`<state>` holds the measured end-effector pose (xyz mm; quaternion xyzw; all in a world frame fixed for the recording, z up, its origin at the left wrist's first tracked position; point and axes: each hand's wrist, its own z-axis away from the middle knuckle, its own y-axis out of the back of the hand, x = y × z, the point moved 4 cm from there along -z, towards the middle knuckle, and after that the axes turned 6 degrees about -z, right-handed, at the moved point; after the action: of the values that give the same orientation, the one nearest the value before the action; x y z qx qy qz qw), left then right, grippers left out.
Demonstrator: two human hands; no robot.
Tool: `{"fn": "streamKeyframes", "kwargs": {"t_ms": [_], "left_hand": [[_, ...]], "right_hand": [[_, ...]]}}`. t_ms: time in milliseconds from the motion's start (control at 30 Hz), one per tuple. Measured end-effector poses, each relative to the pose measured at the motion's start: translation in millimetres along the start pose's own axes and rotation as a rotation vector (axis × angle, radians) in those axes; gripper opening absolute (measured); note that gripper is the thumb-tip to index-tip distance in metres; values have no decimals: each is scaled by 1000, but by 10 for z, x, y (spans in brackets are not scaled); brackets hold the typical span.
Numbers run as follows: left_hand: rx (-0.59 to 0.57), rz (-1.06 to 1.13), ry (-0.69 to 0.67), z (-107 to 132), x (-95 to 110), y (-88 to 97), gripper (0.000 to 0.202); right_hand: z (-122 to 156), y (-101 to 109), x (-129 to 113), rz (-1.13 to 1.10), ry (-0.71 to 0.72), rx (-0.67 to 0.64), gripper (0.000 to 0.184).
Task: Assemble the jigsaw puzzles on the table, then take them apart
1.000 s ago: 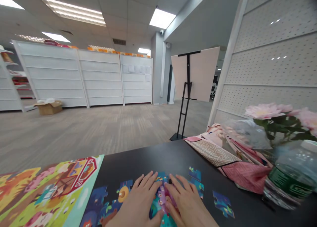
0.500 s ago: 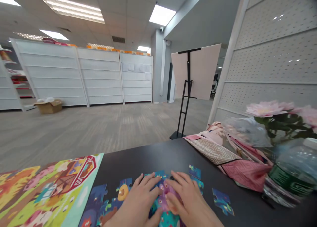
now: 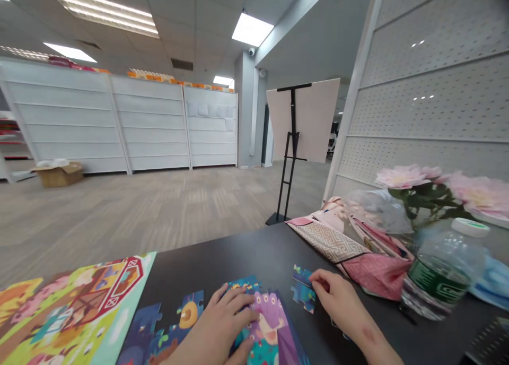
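A person's bare hands work over a jigsaw on a dark bench [image 3: 238, 248]. The purple puzzle section [image 3: 274, 333], showing a creature with several eyes, lies on the bench in front of the wearer. The left hand [image 3: 226, 320] rests over that section's left side, its grip spread, fingers fanned. The right hand [image 3: 336, 296] is right of the section, fingertips at the edge of an upper blue piece [image 3: 302, 274]; whether this grip pinches the piece or only touches it, I cannot tell. A lower blue piece [image 3: 303, 298] lies between that piece and the wearer, also right of the section. Left of the section are dark blue pieces [image 3: 139, 328], then a colourful farm picture [image 3: 91, 314]. Far right of it stands a green-labelled water bottle [image 3: 435, 283], near pink flowers [image 3: 407, 177].
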<state>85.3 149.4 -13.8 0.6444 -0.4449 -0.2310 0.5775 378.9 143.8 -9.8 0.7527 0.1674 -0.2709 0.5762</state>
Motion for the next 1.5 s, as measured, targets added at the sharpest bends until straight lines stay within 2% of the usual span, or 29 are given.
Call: {"fn": "streamKeyframes", "kwargs": {"t_ms": [67, 167, 267, 367, 533, 700, 767, 867, 1000, 1067, 1100, 1200, 1267, 1367, 1500], "left_hand": [[-1, -2, 2, -7, 22, 35, 42], [-17, 3, 11, -14, 54, 76, 39], [-15, 11, 26, -9, 69, 96, 39], [-27, 13, 36, -5, 78, 107, 40], [-18, 62, 58, -10, 125, 163, 35], [215, 211, 287, 18, 54, 191, 13], [255, 271, 315, 24, 41, 153, 14], [250, 394, 342, 18, 43, 77, 16], [219, 606, 369, -27, 21, 59, 38], [196, 677, 362, -62, -65, 136, 34], [186, 696, 367, -73, -143, 196, 27], [194, 718, 452, -52, -505, 410, 25], [184, 703, 496, -6, -746, 502, 22], [150, 673, 538, 69, -975, 475, 20], [96, 601, 575, 119, -1046, 295, 20]], "right_hand": [[64, -49, -21, 21, 36, -49, 25], [176, -126, -32, 56, 75, -39, 23], [236, -167, -6, 83, 57, -41, 29], [217, -148, -5, 51, 24, -73, 26], [144, -135, -155, -250, 53, -197, 18], [169, -203, -352, -523, 24, -288, 25], [196, -233, -428, -574, -2, -298, 25], [258, -311, -582, -632, -12, -305, 24], [384, -525, -819, -717, -24, -377, 29], [428, -607, -885, -752, -4, -402, 34], [430, -616, -885, -749, 17, -367, 36], [374, -540, -760, -626, 65, -134, 40], [336, -482, -661, -509, 74, -29, 39], [338, -457, -660, -385, 157, -44, 34], [426, -476, -812, -325, 285, -147, 33]]}}
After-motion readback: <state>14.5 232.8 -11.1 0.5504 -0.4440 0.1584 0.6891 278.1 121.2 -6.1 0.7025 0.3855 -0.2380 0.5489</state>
